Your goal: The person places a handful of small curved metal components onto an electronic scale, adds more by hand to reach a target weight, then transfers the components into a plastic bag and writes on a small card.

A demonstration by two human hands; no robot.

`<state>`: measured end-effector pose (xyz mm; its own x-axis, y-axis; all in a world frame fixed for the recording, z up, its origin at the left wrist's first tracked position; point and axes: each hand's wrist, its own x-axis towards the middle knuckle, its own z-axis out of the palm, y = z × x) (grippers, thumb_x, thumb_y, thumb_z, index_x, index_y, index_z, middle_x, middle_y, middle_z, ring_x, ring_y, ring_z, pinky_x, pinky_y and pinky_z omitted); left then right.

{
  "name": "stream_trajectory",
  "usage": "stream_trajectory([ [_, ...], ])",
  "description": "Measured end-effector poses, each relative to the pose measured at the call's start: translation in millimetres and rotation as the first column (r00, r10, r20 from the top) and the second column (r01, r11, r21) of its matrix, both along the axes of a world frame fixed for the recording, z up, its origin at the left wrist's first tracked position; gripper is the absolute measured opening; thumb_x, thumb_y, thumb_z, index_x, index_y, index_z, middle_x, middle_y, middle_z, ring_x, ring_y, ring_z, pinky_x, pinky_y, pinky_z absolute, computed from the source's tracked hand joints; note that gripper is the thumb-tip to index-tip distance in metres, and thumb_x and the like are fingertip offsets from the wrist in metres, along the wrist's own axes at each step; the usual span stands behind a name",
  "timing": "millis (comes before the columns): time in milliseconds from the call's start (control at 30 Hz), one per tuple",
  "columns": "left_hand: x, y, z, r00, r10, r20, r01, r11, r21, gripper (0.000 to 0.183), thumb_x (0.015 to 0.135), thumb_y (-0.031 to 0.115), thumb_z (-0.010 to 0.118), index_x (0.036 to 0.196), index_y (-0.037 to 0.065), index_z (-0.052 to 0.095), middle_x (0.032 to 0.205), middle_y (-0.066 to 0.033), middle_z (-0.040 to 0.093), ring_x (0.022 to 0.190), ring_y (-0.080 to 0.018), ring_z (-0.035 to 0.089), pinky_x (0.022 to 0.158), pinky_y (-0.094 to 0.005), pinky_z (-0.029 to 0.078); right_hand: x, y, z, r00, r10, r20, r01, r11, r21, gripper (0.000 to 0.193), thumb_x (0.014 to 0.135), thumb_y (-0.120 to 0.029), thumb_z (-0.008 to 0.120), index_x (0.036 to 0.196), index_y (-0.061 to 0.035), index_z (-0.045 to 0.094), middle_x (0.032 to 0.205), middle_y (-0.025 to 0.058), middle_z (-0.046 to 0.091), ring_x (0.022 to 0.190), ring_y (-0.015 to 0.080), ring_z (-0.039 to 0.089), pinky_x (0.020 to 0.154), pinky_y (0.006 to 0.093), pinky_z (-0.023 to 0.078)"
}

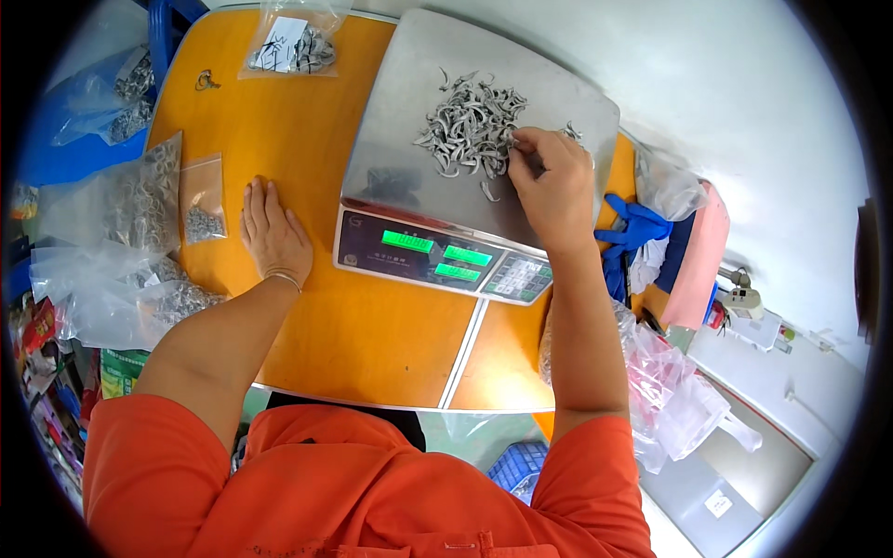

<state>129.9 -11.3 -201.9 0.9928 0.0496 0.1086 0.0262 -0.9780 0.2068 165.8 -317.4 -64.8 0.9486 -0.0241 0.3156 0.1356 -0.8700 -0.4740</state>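
Note:
A loose pile of small curved silver-grey metal pieces (pixel 473 126) lies on the steel plate of a digital scale (pixel 400 102). At the pile's right edge my right hand (pixel 555 186) is closed in a pinch, its thumb and index fingertips on one of the small curved pieces. The fingers partly hide what is between them. A few more such pieces (pixel 571 132) show behind that hand, near the plate's right edge. My left hand (pixel 272 232) rests flat and open on the orange table (pixel 363 344), holding nothing, left of the scale's lit green displays (pixel 406 242).
Left of my left hand are a small zip bag of metal bits (pixel 203 221) and larger clear bags of metal parts (pixel 139 205). Another labelled bag (pixel 293 46) lies at the far edge, near a small metal piece (pixel 206 81). Blue gloves (pixel 633 228) and plastic bags (pixel 665 372) are right.

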Motion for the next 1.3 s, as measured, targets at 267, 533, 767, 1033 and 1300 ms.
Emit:
stream_trajectory([
  [267,0,0,1,1.000,-0.001,-0.008,0.001,1.000,0.007,0.048,0.089,0.017,0.038,0.134,0.002,0.033,0.144,-0.0115,0.024,0.136,-0.0265,0.017,0.109,-0.0426,0.012,-4,-11,8,1.000,-0.028,0.004,0.028,0.999,0.017,0.013,0.071,-0.007,0.063,0.083,-0.0070,0.066,0.078,0.0060,0.062,0.076,0.0245,0.058,0.074,0.0366,0.041],
  [533,0,-1,0,1.000,0.002,-0.006,-0.002,1.000,0.011,0.048,0.088,0.017,0.038,0.134,0.003,0.033,0.145,-0.0114,0.023,0.136,-0.0259,0.017,0.109,-0.0425,0.012,-3,-8,8,0.998,0.048,-0.028,-0.052,0.982,-0.183,0.013,0.069,-0.011,0.064,0.082,-0.0083,0.065,0.082,0.0057,0.062,0.083,0.0261,0.056,0.075,0.0384,0.040],
  [767,0,1,0,1.000,0.004,0.008,-0.004,1.000,0.004,0.048,0.088,0.017,0.039,0.133,0.003,0.033,0.144,-0.0113,0.025,0.135,-0.0261,0.018,0.108,-0.0423,0.013,-13,-45,15,0.997,-0.073,-0.003,0.073,0.997,0.035,0.010,0.070,-0.008,0.065,0.080,-0.0065,0.065,0.081,0.0068,0.062,0.080,0.0270,0.057,0.072,0.0372,0.041],
  [1033,0,-1,0,1.000,-0.003,0.016,0.002,1.000,0.008,0.047,0.088,0.017,0.039,0.133,0.003,0.034,0.144,-0.0114,0.025,0.135,-0.0261,0.019,0.108,-0.0423,0.013,6,-22,6,0.992,0.070,0.105,-0.061,0.994,-0.094,0.011,0.071,-0.007,0.063,0.082,-0.0070,0.066,0.084,0.0072,0.063,0.081,0.0269,0.057,0.072,0.0379,0.041],
  [1300,-1,-1,1,1.000,-0.005,0.010,0.004,1.000,0.002,0.047,0.088,0.016,0.039,0.133,0.002,0.034,0.144,-0.0116,0.025,0.135,-0.0267,0.019,0.108,-0.0429,0.013,17,-2,-1,1.000,-0.021,0.007,0.022,0.995,-0.099,0.007,0.067,-0.007,0.064,0.074,-0.0064,0.064,0.080,0.0080,0.062,0.080,0.0287,0.055,0.072,0.0402,0.040],
])
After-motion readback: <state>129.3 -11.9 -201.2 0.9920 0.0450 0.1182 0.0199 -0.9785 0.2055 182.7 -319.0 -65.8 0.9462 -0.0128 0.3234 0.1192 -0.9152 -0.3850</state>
